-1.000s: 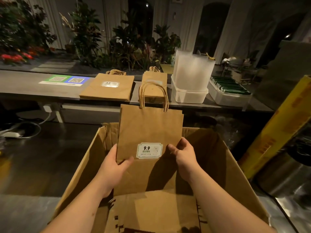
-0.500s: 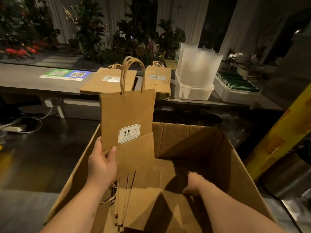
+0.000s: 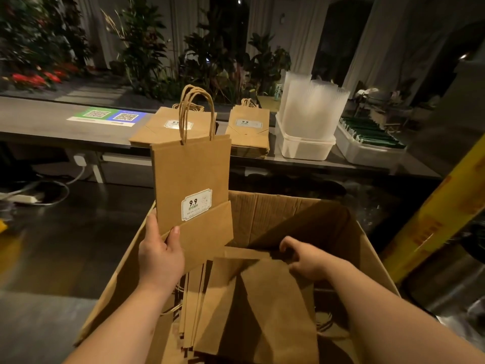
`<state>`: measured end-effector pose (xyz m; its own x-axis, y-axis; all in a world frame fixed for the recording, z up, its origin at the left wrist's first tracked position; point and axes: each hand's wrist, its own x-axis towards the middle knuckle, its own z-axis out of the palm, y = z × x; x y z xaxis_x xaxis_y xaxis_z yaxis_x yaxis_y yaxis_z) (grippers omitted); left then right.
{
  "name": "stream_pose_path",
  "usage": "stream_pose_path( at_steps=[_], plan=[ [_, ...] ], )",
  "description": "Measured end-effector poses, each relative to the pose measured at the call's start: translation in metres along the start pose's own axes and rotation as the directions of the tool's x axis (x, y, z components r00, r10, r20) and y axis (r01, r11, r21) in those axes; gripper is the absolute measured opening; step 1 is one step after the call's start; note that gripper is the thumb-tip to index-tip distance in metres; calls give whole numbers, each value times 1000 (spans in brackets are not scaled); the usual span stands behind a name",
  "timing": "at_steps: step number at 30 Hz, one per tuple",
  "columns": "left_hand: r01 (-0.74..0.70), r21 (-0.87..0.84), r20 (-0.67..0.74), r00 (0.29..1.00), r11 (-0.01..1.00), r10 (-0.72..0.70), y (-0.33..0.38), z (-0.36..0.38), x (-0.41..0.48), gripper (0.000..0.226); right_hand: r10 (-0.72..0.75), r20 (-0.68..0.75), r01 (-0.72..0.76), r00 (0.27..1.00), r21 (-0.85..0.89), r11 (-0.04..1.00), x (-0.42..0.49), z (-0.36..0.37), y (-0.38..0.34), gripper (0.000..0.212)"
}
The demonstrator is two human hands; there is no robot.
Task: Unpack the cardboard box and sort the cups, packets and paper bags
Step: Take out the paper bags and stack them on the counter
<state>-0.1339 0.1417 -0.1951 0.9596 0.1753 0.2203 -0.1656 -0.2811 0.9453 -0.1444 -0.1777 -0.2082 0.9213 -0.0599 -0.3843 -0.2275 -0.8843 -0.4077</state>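
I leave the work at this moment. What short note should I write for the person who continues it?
The left grip holds one labelled bag upright over the cardboard box. The right grip grips the next bag inside it.
Done: a large-bag stack and a small-bag stack on the counter, cups and packets beside them.
Left: place the held bag, empty the remaining bags.

The paper bag [image 3: 191, 174] is showing matt brown paper; the cardboard box [image 3: 288, 214] is looking rough, corrugated; far cups [image 3: 312, 111] are looking frosted plastic
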Motion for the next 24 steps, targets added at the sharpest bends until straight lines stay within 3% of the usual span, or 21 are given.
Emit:
stream_pose_path(
  at_steps=[3,5,8,11,14,18,21,24],
  plan=[
    [-24,-15,-1,1000,1000,24,3,-1,-1,61,-48,-52,52,997,77,996,-6,-30,-23,33],
    [-32,-46,6,999,998,32,7,-2,-3,76,-34,10,32,999,182,983,-10,-46,-37,24],
    [-42,-74,35,998,996,45,13,-1,-7,89,-32,142,-26,989,390,920,-20,-63,-51,32],
    [-158,24,66,985,987,157,6,-2,-6,74,-121,187,5,975,526,850,-22,-73,-53,38],
    [-186,65,98,979,980,179,0,-4,-5,56,-287,203,106,936,616,781,-19,-71,-52,39],
    [-149,-1,125,981,989,148,2,-5,-3,59,-379,-24,321,925,579,749,-20,-58,-55,31],
    [-109,-76,152,981,991,120,2,-5,-2,60,-295,-312,425,903,545,723,-18,-48,-61,14],
    [-35,-147,195,979,988,64,2,-3,-4,59,-196,-410,438,891,660,610,-13,-48,-58,8]
  ],
)
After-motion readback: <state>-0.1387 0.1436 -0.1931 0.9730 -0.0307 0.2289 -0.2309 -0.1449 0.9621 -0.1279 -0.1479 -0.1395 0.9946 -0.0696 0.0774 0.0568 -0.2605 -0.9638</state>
